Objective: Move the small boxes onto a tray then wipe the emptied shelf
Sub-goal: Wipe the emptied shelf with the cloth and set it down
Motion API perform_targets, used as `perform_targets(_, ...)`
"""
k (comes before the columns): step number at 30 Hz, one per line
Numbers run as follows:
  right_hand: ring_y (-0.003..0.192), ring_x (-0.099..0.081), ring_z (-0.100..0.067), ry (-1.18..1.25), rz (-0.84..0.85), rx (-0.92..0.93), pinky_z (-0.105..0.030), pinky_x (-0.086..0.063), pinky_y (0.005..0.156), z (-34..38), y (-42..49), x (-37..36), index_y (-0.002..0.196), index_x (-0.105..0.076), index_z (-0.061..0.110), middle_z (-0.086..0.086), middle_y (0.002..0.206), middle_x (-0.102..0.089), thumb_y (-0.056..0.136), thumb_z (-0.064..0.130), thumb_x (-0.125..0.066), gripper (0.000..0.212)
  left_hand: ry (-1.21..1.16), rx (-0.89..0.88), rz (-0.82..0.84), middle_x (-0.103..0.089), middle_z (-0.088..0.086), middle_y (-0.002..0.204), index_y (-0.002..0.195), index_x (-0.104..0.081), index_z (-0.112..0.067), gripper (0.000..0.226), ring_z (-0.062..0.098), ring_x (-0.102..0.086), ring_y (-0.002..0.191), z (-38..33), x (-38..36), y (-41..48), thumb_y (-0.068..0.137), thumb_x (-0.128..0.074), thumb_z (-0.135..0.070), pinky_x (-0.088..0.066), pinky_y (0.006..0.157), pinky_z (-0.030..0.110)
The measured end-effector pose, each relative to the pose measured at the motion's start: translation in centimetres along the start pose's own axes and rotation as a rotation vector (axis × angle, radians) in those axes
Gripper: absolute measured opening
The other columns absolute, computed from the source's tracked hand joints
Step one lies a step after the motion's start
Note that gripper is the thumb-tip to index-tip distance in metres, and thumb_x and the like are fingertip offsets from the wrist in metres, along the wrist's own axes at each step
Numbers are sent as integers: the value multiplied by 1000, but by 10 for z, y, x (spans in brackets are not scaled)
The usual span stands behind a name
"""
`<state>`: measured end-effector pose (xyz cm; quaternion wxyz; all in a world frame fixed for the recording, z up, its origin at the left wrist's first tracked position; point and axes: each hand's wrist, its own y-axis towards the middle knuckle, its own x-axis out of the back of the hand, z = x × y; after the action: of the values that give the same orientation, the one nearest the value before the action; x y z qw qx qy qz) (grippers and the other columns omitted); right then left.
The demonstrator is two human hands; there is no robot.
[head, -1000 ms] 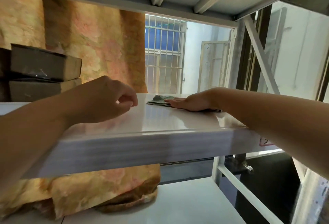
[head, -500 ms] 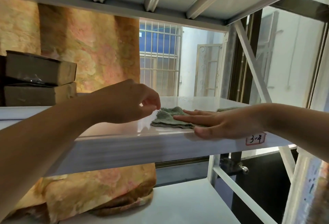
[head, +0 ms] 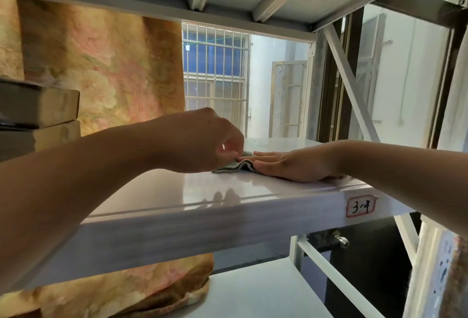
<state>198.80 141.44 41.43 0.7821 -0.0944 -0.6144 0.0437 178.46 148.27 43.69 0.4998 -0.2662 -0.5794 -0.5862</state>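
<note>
The right hand (head: 293, 164) lies flat, fingers straight, on a green cloth (head: 231, 168) on the white shelf (head: 202, 198) — most of the cloth is hidden beneath it. The left hand (head: 200, 140) pinches the cloth's raised fold. Stacked boxes (head: 45, 106) (cut off by the frame) sit far left.

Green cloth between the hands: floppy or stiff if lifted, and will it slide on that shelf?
Probably floppy: the green cloth buckles into a soft ridge where the left hand pinches it. It should slide readily, since the shelf looks glossy and reflective.
</note>
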Motion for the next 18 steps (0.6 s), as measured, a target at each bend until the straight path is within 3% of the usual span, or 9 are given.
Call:
perform_targets(6,145,-9,-10,42,43,-106,-40,-7,119,-14,41,21,146,-8,50,19,158,-7,91,66,-20,58,117,28,103,-70,-11,95,101,-66,-29,22,7,-64,82,13,-7,0,91,-48,-32,-56,77,33)
perform_targets(10,140,-25,-16,115,61,-147,-38,-22,115,-21,68,30,144,-12,53,14,156,-18,92,65,-23,55,225,17,55,-70,-6,89,99,-65,-29,25,11,-66,76,23,-11,-1,91,-42,-34,-57,71,35)
perform_targets(14,130,-43,-21,140,58,-186,-41,-35,110,-20,94,41,142,-15,55,7,153,-26,91,66,-25,54,175,66,68,-69,-8,93,102,-65,-32,23,10,-65,81,26,-9,0,90,-45,-34,-56,76,35)
perform_targets(18,116,-58,-21,158,23,-283,-38,-42,106,-25,126,49,143,-35,36,-2,139,-51,87,70,-29,65,79,87,70,-70,-12,94,101,-66,-32,22,3,-62,83,26,-13,1,90,-47,-30,-54,80,31)
